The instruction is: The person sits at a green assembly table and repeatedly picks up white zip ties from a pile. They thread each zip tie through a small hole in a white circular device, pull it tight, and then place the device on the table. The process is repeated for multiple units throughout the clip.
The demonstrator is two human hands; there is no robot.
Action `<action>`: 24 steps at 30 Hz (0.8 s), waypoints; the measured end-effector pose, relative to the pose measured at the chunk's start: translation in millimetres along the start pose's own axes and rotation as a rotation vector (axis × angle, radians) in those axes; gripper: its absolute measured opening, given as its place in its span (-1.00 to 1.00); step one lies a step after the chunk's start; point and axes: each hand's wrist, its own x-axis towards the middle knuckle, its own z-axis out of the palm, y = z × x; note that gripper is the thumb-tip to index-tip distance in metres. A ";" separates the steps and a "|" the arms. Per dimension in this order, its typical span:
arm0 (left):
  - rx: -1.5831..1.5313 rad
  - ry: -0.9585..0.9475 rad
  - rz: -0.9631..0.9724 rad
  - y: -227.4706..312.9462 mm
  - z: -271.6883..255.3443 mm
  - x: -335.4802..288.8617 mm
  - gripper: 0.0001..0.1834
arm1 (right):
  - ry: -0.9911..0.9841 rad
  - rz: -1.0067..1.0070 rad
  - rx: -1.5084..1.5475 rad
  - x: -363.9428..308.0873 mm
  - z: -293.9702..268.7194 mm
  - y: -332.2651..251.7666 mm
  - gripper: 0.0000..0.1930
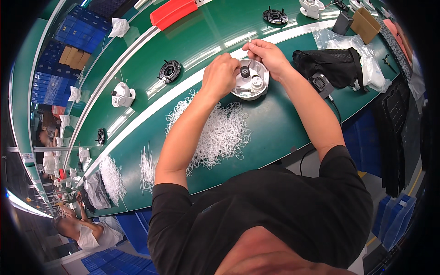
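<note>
A round white plastic housing (250,94) lies open side up on the green bench, with a black cylindrical part (245,72) and a small white wheel-like part (257,83) inside. At its upper left, my left hand (222,74) has its fingers curled together by the rim; what they pinch is hidden. My right hand (271,57) is at the upper right rim, thumb and finger pinched on a thin white strip that points up. Below the housing, partly behind my left forearm, spreads a big pile of thin white looped ties (220,135).
On the green conveyor (201,43) stand black round bases (170,71), white housings (123,95) and a red tray (173,13). To the right lie a black mesh bag (327,64), clear plastic bags and a cardboard box (365,25). Another person (89,233) sits at lower left.
</note>
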 end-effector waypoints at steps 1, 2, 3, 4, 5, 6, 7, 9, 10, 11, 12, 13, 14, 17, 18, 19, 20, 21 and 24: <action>0.034 0.000 0.004 0.1 0.3 0.2 -0.91 | -0.015 -0.070 -0.134 1.4 -2.6 1.8 -0.80; 0.013 0.019 -0.002 -1.6 1.8 -1.0 -0.91 | -0.035 -0.141 -0.268 3.2 -3.0 2.2 -0.81; -0.008 0.039 -0.009 -4.6 4.9 -2.6 -0.91 | -0.055 -0.213 -0.401 3.9 -2.3 1.8 -0.83; -0.029 0.059 -0.015 -6.4 6.5 -3.7 -0.91 | -0.112 -0.217 -0.529 1.8 -2.9 -0.6 -0.84; -0.075 0.058 -0.058 -6.8 6.2 -3.6 -0.91 | -0.165 -0.220 -0.657 -7.4 2.1 -14.2 -0.85; -0.120 0.057 -0.102 -7.5 5.3 -3.6 -0.90 | -0.219 -0.223 -0.785 -12.2 5.3 -21.4 -0.86; -0.166 0.056 -0.146 -8.0 5.0 -3.5 -0.89 | -0.244 -0.209 -0.795 -7.7 4.4 -19.1 -0.87; -0.170 0.081 -0.127 -9.7 6.9 -2.0 -0.89 | -0.288 -0.184 -0.813 0.2 5.2 -18.9 -0.86; -0.173 0.093 -0.117 -10.6 8.3 -1.9 -0.88 | -0.289 -0.164 -0.895 0.2 4.2 -22.2 -0.84; -0.170 0.102 -0.110 -11.1 9.7 -3.4 -0.88 | -0.305 -0.160 -0.944 -0.8 5.9 -25.5 -0.84; -0.168 0.110 -0.102 -11.0 11.5 -5.0 -0.88 | -0.320 -0.155 -0.993 -1.5 7.1 -27.7 -0.85; -0.165 0.118 -0.095 -11.2 12.8 -6.2 -0.89 | -0.336 -0.151 -1.042 -2.0 7.9 -29.7 -0.86; -0.140 0.139 -0.089 -12.5 12.6 -6.6 -0.89 | -0.348 -0.206 -1.100 -2.7 7.0 -31.6 -0.86; -0.093 0.189 -0.087 -19.0 12.1 -5.0 -0.88 | -0.369 -0.276 -1.251 -4.6 6.0 -39.9 -0.86; -0.094 0.195 -0.095 -21.2 13.3 -3.6 -0.88 | -0.367 -0.232 -1.286 -5.0 9.0 -45.2 -0.86; -0.095 0.202 -0.103 -22.1 13.8 -3.0 -0.88 | -0.364 -0.188 -1.321 -5.2 10.5 -47.7 -0.86; -0.126 0.169 -0.138 -19.5 12.6 -2.9 -0.87 | -0.381 -0.190 -1.324 -3.9 8.1 -46.2 -0.83; -0.157 0.136 -0.174 -14.4 9.7 -3.2 -0.86 | -0.397 -0.191 -1.328 -0.9 3.6 -43.8 -0.81; -0.225 0.102 -0.218 -22.7 10.7 -6.6 -0.80 | -0.296 -0.444 -1.173 5.9 -14.7 -27.8 -0.73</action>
